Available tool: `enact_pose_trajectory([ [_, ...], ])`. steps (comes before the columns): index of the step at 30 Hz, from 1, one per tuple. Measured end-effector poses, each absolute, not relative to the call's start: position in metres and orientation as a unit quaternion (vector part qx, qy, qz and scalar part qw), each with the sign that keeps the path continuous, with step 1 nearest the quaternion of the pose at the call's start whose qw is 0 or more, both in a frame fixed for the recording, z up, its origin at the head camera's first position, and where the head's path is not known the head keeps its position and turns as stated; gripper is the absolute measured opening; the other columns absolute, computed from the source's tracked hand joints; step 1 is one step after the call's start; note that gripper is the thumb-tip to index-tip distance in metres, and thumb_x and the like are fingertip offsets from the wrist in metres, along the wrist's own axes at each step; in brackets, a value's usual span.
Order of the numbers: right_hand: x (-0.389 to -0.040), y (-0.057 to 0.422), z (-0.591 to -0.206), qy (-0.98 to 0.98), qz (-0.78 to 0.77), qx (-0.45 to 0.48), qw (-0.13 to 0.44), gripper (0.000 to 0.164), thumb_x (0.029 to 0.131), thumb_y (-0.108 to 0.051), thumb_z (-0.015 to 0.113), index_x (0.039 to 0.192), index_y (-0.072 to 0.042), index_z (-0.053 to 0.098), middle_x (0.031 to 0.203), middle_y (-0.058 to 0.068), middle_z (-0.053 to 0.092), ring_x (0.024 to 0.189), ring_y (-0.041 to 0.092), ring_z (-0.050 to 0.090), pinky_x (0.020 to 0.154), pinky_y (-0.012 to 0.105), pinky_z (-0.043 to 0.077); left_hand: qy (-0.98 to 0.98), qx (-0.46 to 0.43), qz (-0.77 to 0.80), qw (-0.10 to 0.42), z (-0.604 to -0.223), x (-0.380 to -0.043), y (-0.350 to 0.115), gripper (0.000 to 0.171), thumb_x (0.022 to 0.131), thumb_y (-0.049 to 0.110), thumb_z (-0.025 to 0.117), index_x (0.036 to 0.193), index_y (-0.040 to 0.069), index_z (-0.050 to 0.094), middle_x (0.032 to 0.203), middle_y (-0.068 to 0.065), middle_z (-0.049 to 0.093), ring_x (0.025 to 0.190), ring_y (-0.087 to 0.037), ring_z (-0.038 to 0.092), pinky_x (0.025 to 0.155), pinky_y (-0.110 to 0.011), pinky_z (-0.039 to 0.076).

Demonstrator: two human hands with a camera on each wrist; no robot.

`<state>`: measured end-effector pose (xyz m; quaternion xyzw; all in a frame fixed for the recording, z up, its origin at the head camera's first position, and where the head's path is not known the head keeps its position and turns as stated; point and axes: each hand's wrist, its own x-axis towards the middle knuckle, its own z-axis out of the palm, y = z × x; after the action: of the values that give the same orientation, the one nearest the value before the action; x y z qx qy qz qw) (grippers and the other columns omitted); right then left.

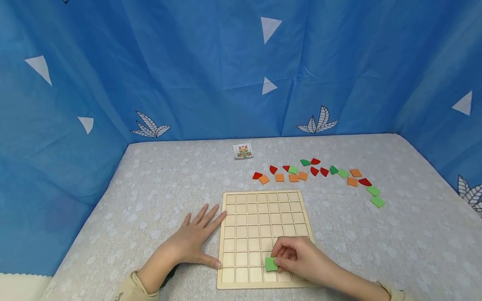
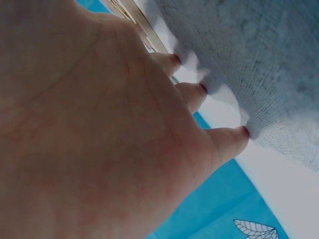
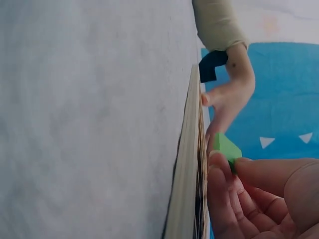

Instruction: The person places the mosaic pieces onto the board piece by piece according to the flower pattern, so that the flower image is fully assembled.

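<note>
A pale wooden grid board lies flat on the table, its square compartments bare apart from where my right hand works. My right hand pinches a light green square tile between thumb and fingers, over the lower rows near the board's front. The right wrist view shows the same green tile tilted, standing off the board's face. Spread beside the board's left edge, my left hand has its thumb and a fingertip at that edge. In the left wrist view its fingertips press on the cloth.
Behind the board and to its right, orange squares, red quarter-round tiles, dark green ones and light green squares lie scattered. A small card with a coloured grid picture lies farther back. A blue curtain encloses the table.
</note>
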<state>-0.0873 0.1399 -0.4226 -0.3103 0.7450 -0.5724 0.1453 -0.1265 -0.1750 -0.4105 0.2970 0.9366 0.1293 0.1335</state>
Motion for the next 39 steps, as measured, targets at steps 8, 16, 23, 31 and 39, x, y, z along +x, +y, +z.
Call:
enact_pose_trajectory([
  [8, -0.081, 0.136, -0.427, 0.768, -0.533, -0.340, 0.105, 0.017, 0.084, -0.001, 0.068, 0.095, -0.013, 0.064, 0.074, -0.007, 0.060, 0.060, 0.001, 0.054, 0.048, 0.023, 0.048, 0.936, 0.296, 0.131, 0.135, -0.410, -0.126, -0.175, 0.120, 0.058, 0.078, 0.062, 0.152, 0.018, 0.015, 0.155, -0.011, 0.005, 0.138, -0.038, 0.001, 0.096, -0.071, 0.009],
  [16, -0.078, 0.135, -0.429, 0.782, -0.513, -0.337, 0.107, 0.012, 0.085, -0.006, 0.068, 0.091, -0.016, 0.065, 0.075, -0.010, 0.060, 0.064, 0.001, 0.054, 0.050, 0.022, 0.048, 0.936, 0.296, 0.129, 0.140, -0.411, -0.126, -0.175, 0.121, 0.059, 0.078, 0.062, 0.152, 0.018, 0.014, 0.155, -0.010, 0.004, 0.138, -0.038, 0.000, 0.097, -0.070, 0.008],
  [23, -0.076, 0.134, -0.427, 0.798, -0.472, -0.371, 0.049, 0.019, 0.080, -0.005, 0.073, 0.085, -0.019, 0.062, 0.079, -0.015, 0.055, 0.064, -0.003, 0.050, 0.052, 0.017, 0.046, 0.937, 0.296, 0.124, 0.139, -0.411, -0.127, -0.175, 0.121, 0.058, 0.078, 0.061, 0.152, 0.019, 0.013, 0.155, -0.010, 0.003, 0.138, -0.037, -0.001, 0.097, -0.070, 0.008],
  [31, -0.075, 0.134, -0.426, 0.821, -0.430, -0.376, 0.027, 0.022, 0.078, -0.005, 0.076, 0.087, -0.020, 0.062, 0.081, -0.017, 0.050, 0.064, -0.004, 0.046, 0.051, 0.015, 0.043, 0.936, 0.296, 0.132, 0.139, -0.410, -0.129, -0.175, 0.121, 0.058, 0.078, 0.062, 0.152, 0.019, 0.013, 0.155, -0.010, 0.003, 0.138, -0.036, -0.002, 0.098, -0.069, 0.006],
  [39, -0.096, 0.146, -0.413, 0.805, -0.476, -0.350, 0.051, 0.012, 0.084, -0.006, 0.070, 0.094, -0.012, 0.067, 0.081, -0.012, 0.059, 0.068, 0.002, 0.054, 0.056, 0.022, 0.049, 0.934, 0.296, 0.134, 0.149, -0.409, -0.127, -0.175, 0.120, 0.059, 0.078, 0.061, 0.152, 0.019, 0.013, 0.155, -0.009, 0.003, 0.138, -0.036, -0.002, 0.097, -0.070, 0.007],
])
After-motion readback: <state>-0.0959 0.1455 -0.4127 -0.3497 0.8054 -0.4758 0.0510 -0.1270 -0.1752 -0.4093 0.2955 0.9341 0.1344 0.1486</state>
